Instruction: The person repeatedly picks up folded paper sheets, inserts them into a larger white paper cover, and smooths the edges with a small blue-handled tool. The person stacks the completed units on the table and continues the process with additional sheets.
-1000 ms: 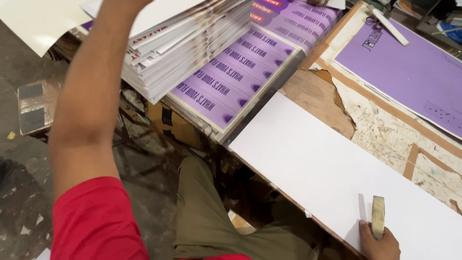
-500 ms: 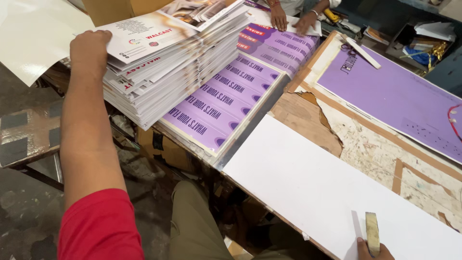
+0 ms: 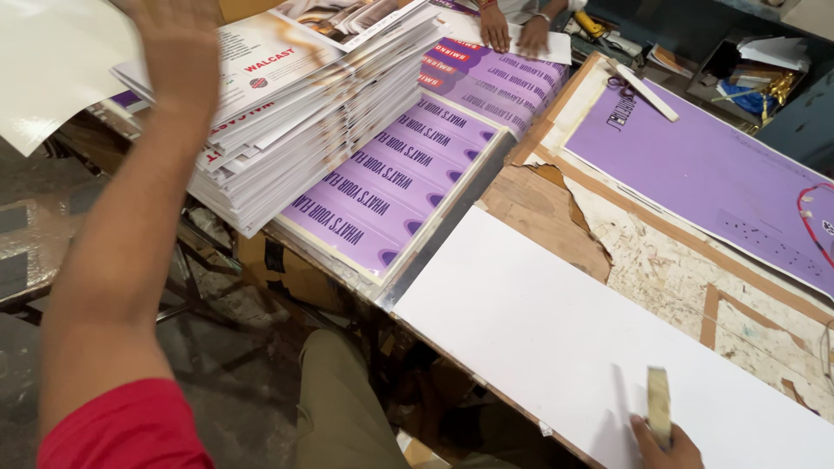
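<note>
My left hand (image 3: 178, 52) is raised and blurred at the left edge of a tall stack of printed white boards (image 3: 321, 113); whether it grips the stack is unclear. A loose white sheet (image 3: 43, 69) lies just left of it. My right hand (image 3: 669, 450) sits at the bottom edge of the view, holding a roll of tape (image 3: 658, 417) upright on a long white board (image 3: 556, 330). Purple printed sheets (image 3: 391, 182) lie between the stack and the white board.
A large purple sheet (image 3: 704, 174) covers the far right of the worn wooden tabletop (image 3: 660, 260), with a pale flat stick (image 3: 643, 87) on its corner. Another person's hands (image 3: 512, 30) rest on white paper at the far end. Cluttered floor lies below left.
My left arm has swung from high over the stack down to its left edge. The view has shifted right and the right hand with the tape has stayed on the white board.
</note>
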